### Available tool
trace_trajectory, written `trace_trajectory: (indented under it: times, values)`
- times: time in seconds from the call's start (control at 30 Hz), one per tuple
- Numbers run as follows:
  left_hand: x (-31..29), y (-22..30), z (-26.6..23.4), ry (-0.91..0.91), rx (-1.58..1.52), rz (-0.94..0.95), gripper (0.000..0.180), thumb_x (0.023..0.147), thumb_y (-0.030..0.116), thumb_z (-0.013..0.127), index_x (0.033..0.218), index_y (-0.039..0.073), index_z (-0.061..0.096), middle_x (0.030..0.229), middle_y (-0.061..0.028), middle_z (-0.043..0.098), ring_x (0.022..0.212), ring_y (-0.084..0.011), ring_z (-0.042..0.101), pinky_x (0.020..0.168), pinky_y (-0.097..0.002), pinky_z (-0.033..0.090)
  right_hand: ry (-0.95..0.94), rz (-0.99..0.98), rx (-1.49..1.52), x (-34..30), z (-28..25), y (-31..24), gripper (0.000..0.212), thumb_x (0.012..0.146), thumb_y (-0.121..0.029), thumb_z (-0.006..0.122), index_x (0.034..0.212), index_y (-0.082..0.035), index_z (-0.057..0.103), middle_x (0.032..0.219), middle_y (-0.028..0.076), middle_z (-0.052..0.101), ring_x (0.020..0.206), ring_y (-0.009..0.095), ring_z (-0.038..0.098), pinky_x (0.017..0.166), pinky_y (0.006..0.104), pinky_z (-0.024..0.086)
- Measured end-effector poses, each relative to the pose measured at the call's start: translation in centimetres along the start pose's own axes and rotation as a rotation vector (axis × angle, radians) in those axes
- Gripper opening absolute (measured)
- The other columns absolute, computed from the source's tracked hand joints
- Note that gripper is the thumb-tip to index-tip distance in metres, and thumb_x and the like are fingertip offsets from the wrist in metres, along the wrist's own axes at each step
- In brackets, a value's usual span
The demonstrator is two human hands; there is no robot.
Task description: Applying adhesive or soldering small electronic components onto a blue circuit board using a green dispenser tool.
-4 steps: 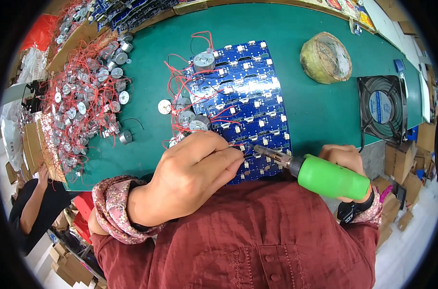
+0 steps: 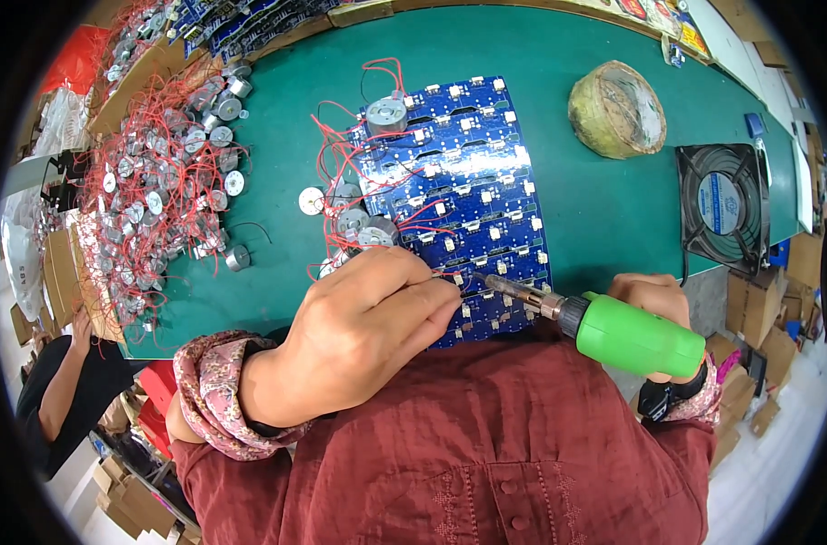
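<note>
Several motors (image 2: 378, 233) look already joined to the board (image 2: 495, 215) on the desk (image 2: 604, 209); a loose heap (image 2: 154, 202) seems undone. The left fingers (image 2: 429, 309) apparently pinch a red wire (image 2: 448, 274) tightly, the right fingers (image 2: 648, 292) wrapping the iron (image 2: 639, 338).

Left grip (image 2: 359, 331) in fingertip pinch

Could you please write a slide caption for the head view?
Right hand holds a green soldering iron over a blue circuit board, left hand close to wired motors.
</note>
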State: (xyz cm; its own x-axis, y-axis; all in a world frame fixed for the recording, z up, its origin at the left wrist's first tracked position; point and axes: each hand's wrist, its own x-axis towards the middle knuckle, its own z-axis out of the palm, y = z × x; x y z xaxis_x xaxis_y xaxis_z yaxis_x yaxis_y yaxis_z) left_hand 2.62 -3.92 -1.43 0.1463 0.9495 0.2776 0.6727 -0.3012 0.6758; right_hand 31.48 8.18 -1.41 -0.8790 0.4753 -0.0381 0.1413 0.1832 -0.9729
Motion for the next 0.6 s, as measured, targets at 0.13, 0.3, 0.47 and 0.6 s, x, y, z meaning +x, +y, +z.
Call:
trace_trajectory:
  times: [0.13,0.3,0.47,0.6]
  values:
    - [0.1,0.0,0.1,0.015,0.003,0.004,0.021,0.065,-0.001,0.079,0.084,0.004,0.071,0.077,-0.006,0.062,0.068,-0.0201,0.061,0.058,-0.0297,0.049,0.021,-0.003,-0.038,-0.2,0.4,0.8,0.031,0.082,-0.027,0.067,0.069,-0.004,0.052,0.069,0.011,0.059,0.058,0.023,0.057,0.05,0.0297,0.043]
    - [0.1,0.1,0.1,0.018,0.004,-0.007,0.021,0.065,-0.001,0.079,0.083,0.004,0.071,0.076,-0.0062,0.062,0.067,-0.02,0.062,0.057,-0.0297,0.049,0.028,-0.017,-0.056,0.1,0.5,0.6,0.032,0.078,-0.029,0.07,0.068,-0.006,0.05,0.066,0.009,0.06,0.055,0.022,0.057,0.048,0.0297,0.043]
    - [0.1,0.3,0.0,0.027,0.008,-0.018,0.021,0.065,-0.001,0.079,0.083,0.004,0.071,0.076,-0.0063,0.062,0.066,-0.02,0.061,0.057,-0.0295,0.049,-0.063,-0.085,-0.207,0.4,0.4,-0.2,0.024,0.076,-0.015,0.068,0.069,-0.001,0.05,0.07,0.011,0.057,0.058,0.024,0.057,0.045,0.0295,0.043]
    - [0.1,0.2,0.1,0.024,0.014,-0.02,0.02,0.065,-0.001,0.079,0.083,0.004,0.071,0.076,-0.0064,0.062,0.066,-0.0199,0.062,0.057,-0.0293,0.05,-0.077,-0.108,-0.279,0.5,0.4,-0.7,0.023,0.076,-0.014,0.067,0.069,-0.001,0.049,0.071,0.011,0.057,0.059,0.024,0.057,0.044,0.0296,0.043]
